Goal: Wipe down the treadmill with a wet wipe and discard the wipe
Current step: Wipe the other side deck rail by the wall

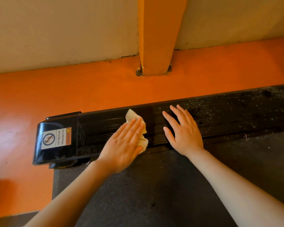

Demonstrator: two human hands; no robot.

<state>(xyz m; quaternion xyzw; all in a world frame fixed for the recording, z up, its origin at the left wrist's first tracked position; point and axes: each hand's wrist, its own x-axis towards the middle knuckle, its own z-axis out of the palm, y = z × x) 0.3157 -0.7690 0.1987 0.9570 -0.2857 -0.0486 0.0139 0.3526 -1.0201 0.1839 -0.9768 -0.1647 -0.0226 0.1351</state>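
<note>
**Both palms down on the side rail**

Your left hand (125,143) lies flat, palm down, on the wipe (138,128), fingers straight and held close together, pointing up and to the right across the rail (102,126). The forearm reaches in from the lower left. The wipe is a crumpled pale cloth pressed between your palm and the black rail, with one corner poking out beyond your fingertips and another bunch showing by your thumb.

Your right hand (184,130) rests just beside it, also palm down on the rail, fingers straight and slightly spread, holding nothing; its forearm enters from the lower right.

The rail's long axis runs left to right, rising a little toward the right. Its left end is capped by a glossy cover (56,140) with a warning sticker (56,138) (it reads "no stepping on surface"). Right of your hands the rail is speckled with dust. The grey belt (138,190) lies beneath your forearms, and the orange floor (72,89) runs beyond the rail.
</note>
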